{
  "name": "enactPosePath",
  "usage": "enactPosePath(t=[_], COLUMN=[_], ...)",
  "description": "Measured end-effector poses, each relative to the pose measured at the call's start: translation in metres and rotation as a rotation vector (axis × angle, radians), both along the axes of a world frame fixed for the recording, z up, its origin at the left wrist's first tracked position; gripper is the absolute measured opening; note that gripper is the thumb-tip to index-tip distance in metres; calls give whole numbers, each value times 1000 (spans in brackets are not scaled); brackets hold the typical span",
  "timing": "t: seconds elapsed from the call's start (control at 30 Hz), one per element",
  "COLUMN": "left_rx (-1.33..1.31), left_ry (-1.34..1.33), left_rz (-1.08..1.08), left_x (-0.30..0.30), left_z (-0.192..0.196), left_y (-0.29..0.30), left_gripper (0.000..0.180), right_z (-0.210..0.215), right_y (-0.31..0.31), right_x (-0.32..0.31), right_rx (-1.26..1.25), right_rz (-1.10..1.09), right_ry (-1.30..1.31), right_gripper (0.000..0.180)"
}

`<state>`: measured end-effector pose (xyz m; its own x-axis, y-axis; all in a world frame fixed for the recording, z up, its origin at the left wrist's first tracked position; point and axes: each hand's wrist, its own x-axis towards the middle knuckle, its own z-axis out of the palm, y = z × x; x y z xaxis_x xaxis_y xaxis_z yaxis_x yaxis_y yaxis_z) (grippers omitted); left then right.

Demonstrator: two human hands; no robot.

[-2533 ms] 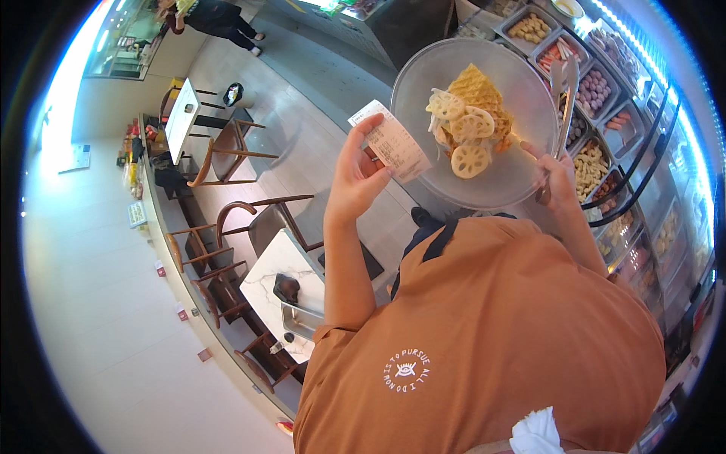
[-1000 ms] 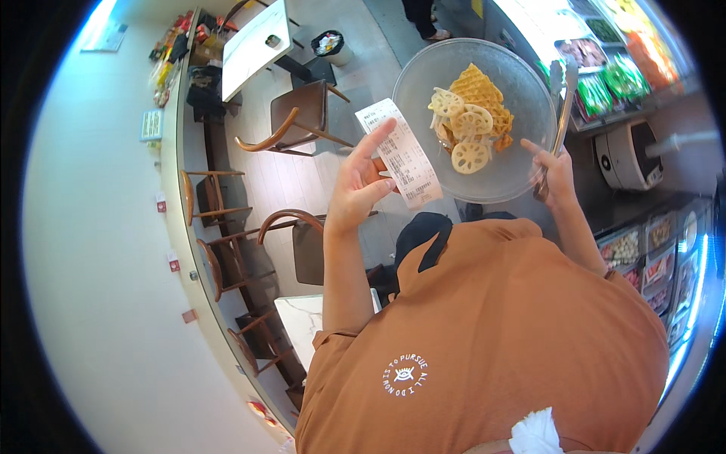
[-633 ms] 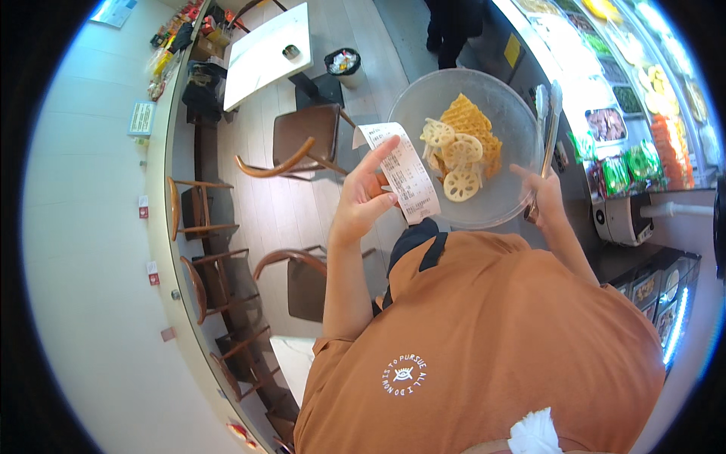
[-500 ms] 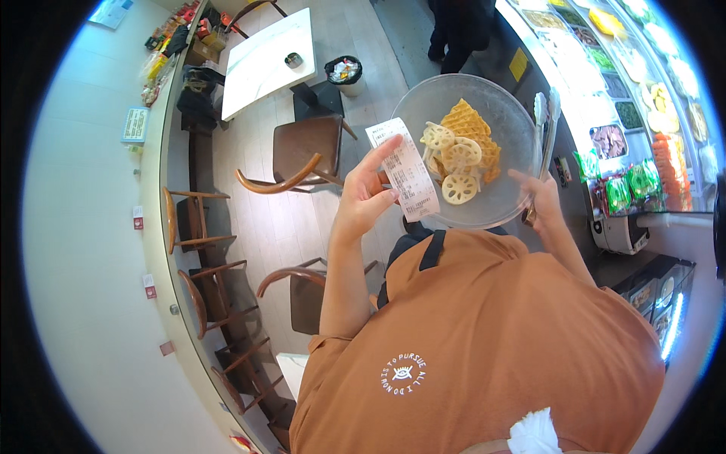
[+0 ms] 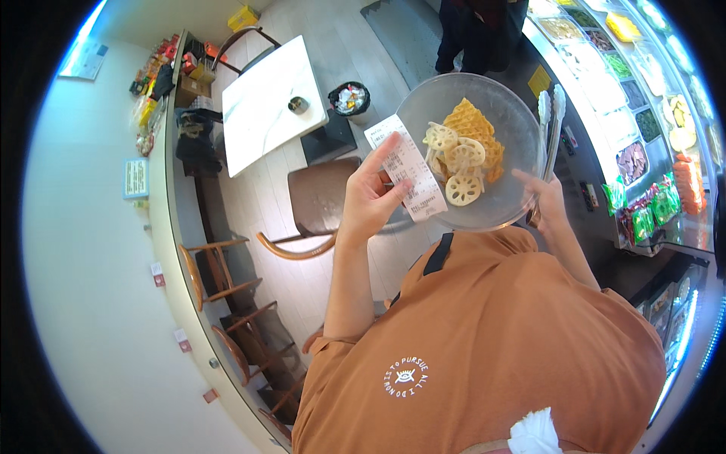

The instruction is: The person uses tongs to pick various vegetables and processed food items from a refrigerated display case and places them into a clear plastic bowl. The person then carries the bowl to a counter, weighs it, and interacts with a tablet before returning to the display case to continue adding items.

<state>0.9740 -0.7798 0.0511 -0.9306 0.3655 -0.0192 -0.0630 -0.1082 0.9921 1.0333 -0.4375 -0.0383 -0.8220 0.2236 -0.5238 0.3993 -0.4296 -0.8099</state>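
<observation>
Pinched in my left hand [image 5: 372, 198] is a white printed receipt [image 5: 408, 170], my forefinger stretched along its face. It overlaps the left edge of a round translucent bowl [image 5: 503, 91]. Lotus root slices [image 5: 464, 189] lie in the bowl, against golden pieces [image 5: 475, 119] with a waffle-like grid. My right hand [image 5: 550, 200] grips the bowl's right side, its thumb inside the rim. A pair of metal tongs [image 5: 553, 140] is held in the same hand, upright along the outside of the bowl; most of the fingers are hidden.
To the right runs a lit display counter [image 5: 597, 83] with trays of food and green packets [image 5: 665, 198]. Ahead stands a person in dark clothes [image 5: 480, 38]. On the left are a white table [image 5: 265, 98], a bin [image 5: 350, 100], a brown chair [image 5: 321, 193] and wall-side stools [image 5: 219, 272].
The room has shifted: table, chairs and counter sit lower in the picture, and the person ahead shows more. Both hands keep hold of the receipt, bowl and tongs.
</observation>
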Motion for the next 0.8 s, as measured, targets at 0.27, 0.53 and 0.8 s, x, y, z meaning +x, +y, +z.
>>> enactPosePath(t=[0.27,0.53,0.8], left_rx=[34,26,74], left_ry=[-3,25,-21], left_rz=[-28,-33,-16], left_x=[-297,-576,-796], left_z=[18,50,25], left_y=[48,76,47], left_gripper=[109,114,112], right_z=[-18,12,2], right_y=[20,30,-22], right_x=[-289,-590,-827], right_rx=[-16,-23,-22], right_rz=[-37,90,173], right_ry=[35,50,48], right_gripper=[31,40,40])
